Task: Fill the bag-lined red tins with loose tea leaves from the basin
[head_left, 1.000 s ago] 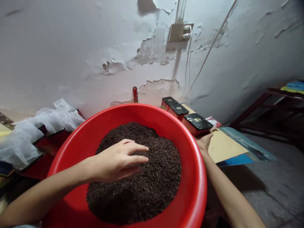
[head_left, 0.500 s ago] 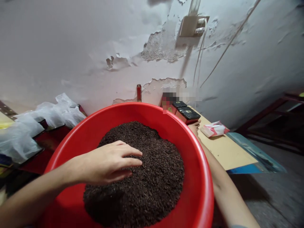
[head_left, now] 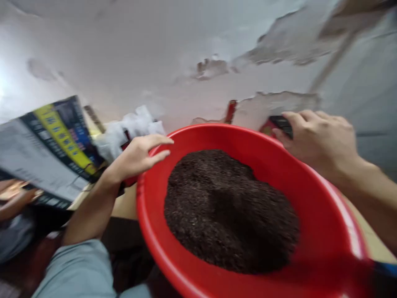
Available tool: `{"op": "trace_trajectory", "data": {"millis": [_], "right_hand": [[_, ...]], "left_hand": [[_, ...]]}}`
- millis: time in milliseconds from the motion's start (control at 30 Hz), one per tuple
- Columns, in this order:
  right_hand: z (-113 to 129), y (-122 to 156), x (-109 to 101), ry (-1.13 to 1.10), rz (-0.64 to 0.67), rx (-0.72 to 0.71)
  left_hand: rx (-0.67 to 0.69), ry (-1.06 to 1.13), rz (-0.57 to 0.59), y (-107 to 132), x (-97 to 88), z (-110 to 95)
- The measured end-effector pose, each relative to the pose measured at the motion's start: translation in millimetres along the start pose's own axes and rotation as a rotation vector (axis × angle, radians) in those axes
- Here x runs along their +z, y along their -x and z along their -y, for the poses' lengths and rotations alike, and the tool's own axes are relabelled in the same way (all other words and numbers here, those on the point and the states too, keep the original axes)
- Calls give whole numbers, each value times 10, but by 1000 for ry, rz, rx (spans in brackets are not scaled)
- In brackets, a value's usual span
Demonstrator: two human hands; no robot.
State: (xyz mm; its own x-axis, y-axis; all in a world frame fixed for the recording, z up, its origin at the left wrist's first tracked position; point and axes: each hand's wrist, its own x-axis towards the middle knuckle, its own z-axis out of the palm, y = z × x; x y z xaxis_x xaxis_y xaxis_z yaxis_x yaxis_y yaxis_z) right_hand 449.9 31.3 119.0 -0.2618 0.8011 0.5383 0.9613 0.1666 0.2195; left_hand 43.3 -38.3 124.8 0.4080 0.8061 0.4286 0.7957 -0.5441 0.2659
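A large red plastic basin (head_left: 313,219) holds a heap of dark, dry leaf-like bits (head_left: 198,207), probably loose tea, with a hollow in its middle. At the basin's left rim is my left hand (head_left: 141,155), fingers apart and nothing in it. My right hand (head_left: 325,142) is beyond the right rim, its thumb and fingers closed around a red box with a black lid (head_left: 281,123). Most of that box is hidden behind the hand and the rim.
Clear plastic bags (head_left: 136,126) and dark red boxes lie left of the basin. A large printed sheet (head_left: 52,145) leans further left, with another person's arm (head_left: 18,200) below it. A red object (head_left: 230,111) stands against the peeling wall (head_left: 149,54).
The view has swung left. My left hand has left the heap for the basin's left rim. My right hand has come up over the black-lidded box.
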Motion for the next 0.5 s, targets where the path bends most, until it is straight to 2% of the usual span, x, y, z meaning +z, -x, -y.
{"op": "trace_trajectory", "data": {"millis": [67, 133, 167, 267, 333, 433, 500], "right_hand": [[720, -231, -53, -111, -142, -246], [1471, -438, -18, -238, -154, -484], [1846, -544, 24, -289, -121, -585], [2913, -868, 199, -450, 45, -761], [3524, -1037, 311, -551, 262, -808], [4221, -1123, 424, -534, 482, -871], [4516, -1090, 467, -538, 582, -843]], "left_hand": [[-231, -59, -185, 97, -107, 326], [-420, -125, -288, 199, -158, 714], [-498, -157, -292, 259, -158, 911], [-654, -241, -136, 491, -62, 1421], [-750, -313, -49, 684, 47, 1657], [-899, -380, -90, 980, 197, 1881], [-904, -327, -159, 1145, 257, 1978]]}}
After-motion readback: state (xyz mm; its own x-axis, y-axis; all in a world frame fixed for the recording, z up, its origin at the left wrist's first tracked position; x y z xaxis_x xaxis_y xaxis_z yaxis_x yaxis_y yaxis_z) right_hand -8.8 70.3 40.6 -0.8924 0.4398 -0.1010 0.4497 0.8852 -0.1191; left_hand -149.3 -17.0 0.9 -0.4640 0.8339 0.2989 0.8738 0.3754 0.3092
